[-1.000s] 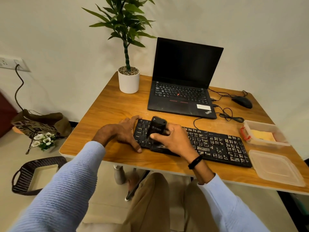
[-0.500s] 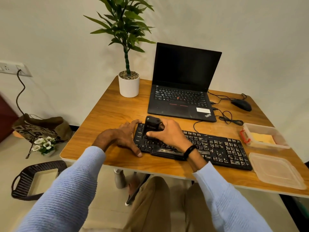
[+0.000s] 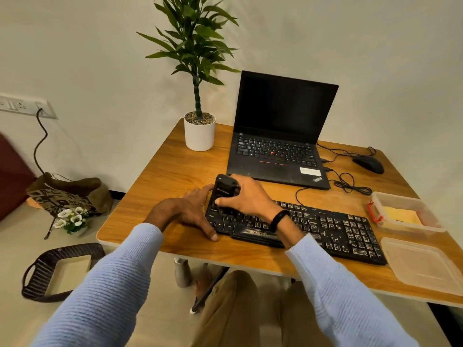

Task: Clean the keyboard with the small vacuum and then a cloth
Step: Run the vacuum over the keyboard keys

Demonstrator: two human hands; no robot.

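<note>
A black keyboard [image 3: 333,230] with pale debris on its right-hand keys lies along the front of the wooden table [image 3: 175,176]. My right hand [image 3: 246,196] grips a small black vacuum [image 3: 224,190], standing on the keyboard's left end. My left hand [image 3: 193,210] rests flat against the keyboard's left edge, thumb along its front corner. A yellow cloth [image 3: 400,215] lies in a clear plastic box [image 3: 411,226] at the right.
Behind the keyboard stands an open black laptop [image 3: 278,136], with a potted plant [image 3: 199,131] to its left and a mouse [image 3: 368,164] with cables to its right. A clear lid [image 3: 423,265] lies at the front right corner. Floor items sit left.
My right hand has slid the vacuum leftward along the keyboard to its left end. The left hand has stayed at the keyboard's edge.
</note>
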